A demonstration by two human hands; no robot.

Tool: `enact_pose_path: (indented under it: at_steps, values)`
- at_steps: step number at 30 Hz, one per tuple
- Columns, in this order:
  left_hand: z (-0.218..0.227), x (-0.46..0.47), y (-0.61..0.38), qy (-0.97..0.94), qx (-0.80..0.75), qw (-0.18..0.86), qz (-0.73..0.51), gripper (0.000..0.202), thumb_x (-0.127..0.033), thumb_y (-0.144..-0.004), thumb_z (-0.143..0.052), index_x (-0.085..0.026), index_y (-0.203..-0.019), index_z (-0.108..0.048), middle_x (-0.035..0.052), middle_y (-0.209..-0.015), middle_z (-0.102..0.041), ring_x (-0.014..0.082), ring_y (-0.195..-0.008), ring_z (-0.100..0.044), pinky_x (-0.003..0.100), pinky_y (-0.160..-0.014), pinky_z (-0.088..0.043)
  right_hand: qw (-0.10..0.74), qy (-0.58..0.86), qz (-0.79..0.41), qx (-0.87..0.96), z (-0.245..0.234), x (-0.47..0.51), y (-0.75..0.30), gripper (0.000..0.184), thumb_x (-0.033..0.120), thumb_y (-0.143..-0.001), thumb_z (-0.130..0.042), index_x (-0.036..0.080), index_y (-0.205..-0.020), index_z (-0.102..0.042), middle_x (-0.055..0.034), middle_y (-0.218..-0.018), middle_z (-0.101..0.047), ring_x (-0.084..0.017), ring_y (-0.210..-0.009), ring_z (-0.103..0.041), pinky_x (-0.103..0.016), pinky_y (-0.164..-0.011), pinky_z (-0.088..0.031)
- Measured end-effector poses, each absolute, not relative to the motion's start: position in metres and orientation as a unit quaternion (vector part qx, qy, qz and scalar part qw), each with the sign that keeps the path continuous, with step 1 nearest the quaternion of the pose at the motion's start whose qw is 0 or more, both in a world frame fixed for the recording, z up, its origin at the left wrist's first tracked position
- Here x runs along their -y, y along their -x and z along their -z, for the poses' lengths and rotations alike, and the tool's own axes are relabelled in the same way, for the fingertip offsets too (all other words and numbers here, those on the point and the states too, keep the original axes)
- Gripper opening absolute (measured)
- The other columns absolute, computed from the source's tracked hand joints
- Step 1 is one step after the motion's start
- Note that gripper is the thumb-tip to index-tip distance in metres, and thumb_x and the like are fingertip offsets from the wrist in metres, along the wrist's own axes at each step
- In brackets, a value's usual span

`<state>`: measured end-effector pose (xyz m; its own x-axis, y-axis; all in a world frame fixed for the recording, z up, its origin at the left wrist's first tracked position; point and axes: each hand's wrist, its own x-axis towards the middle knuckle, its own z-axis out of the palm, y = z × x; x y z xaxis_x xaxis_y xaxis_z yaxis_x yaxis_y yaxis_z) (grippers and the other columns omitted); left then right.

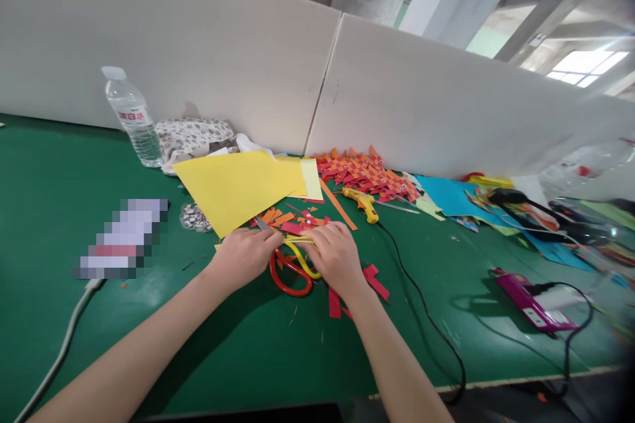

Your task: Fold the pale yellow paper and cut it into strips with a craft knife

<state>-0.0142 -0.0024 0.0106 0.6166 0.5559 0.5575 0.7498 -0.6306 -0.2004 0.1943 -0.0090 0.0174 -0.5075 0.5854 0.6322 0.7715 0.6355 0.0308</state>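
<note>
White partition (223, 53) runs behind a green tabletop (213, 363). Both hands are center bench, close together. Left hand (248, 254) and right hand (336, 254) each pinch a thin yellow strip (298, 239), which spans the short gap between them, just above the scissors (292, 291). Scissors: one red handle, one yellow, blade tip poking out beside left fingers; can't tell if the hand touches it. Yellow sheet (238, 188) sits just beyond left hand, orange scraps (278, 218) next to it. Red strips (335, 304) lie by right wrist. Yellow glue gun (366, 205) further out, near a red-orange woven pile (364, 175). Water bottle (131, 119) stands far left; magenta power strip (528, 301) far right. Device on left is pixelated, cable attached.
</note>
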Motion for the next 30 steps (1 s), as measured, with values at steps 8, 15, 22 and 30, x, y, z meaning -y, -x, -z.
enact_pose_path:
  at_steps: [8,15,22,30]
  values:
    - [-0.003,0.004,0.011,0.891,0.376,0.165,0.196,0.018,-0.009,-0.086,-0.042,-0.018,-0.088,-0.058,0.0009,-0.068,-0.065,0.0151,-0.058,-0.062,0.024,-0.047,-0.037,0.307,0.371,0.130,0.866,-0.010,0.012,-0.190,0.020,0.021,-0.091,-0.049,0.016,-0.077,-0.063,-0.0048,-0.067,-0.063,-0.018,-0.069,-0.053,-0.034,-0.073,-0.039]
    - [-0.005,0.005,0.019,0.875,0.419,0.161,0.185,0.017,-0.020,-0.088,-0.043,-0.021,-0.096,-0.058,-0.0022,-0.061,-0.066,0.0163,-0.048,-0.060,0.024,-0.040,-0.027,0.442,0.384,0.005,0.811,-0.009,0.007,-0.197,0.008,0.024,-0.087,-0.059,0.020,-0.087,-0.066,-0.0032,-0.080,-0.071,-0.018,-0.075,-0.060,-0.034,-0.080,-0.045]
    - [-0.005,0.006,0.015,0.888,0.397,0.135,0.189,0.016,-0.022,-0.091,-0.040,-0.019,-0.091,-0.056,0.0000,-0.067,-0.066,0.0164,-0.059,-0.063,0.024,-0.046,-0.035,0.428,0.340,-0.001,0.837,-0.002,0.009,-0.190,0.018,0.015,-0.088,-0.049,0.020,-0.088,-0.067,-0.0044,-0.075,-0.070,-0.018,-0.069,-0.059,-0.036,-0.075,-0.048]
    - [-0.005,0.010,0.010,0.902,0.353,0.150,0.197,0.015,-0.014,-0.086,-0.042,-0.020,-0.079,-0.055,-0.0027,-0.058,-0.061,0.0136,-0.047,-0.056,0.024,-0.041,-0.027,0.384,0.340,0.018,0.858,-0.004,0.015,-0.180,0.015,0.025,-0.089,-0.056,0.018,-0.084,-0.067,-0.0042,-0.072,-0.071,-0.017,-0.067,-0.058,-0.033,-0.068,-0.043]
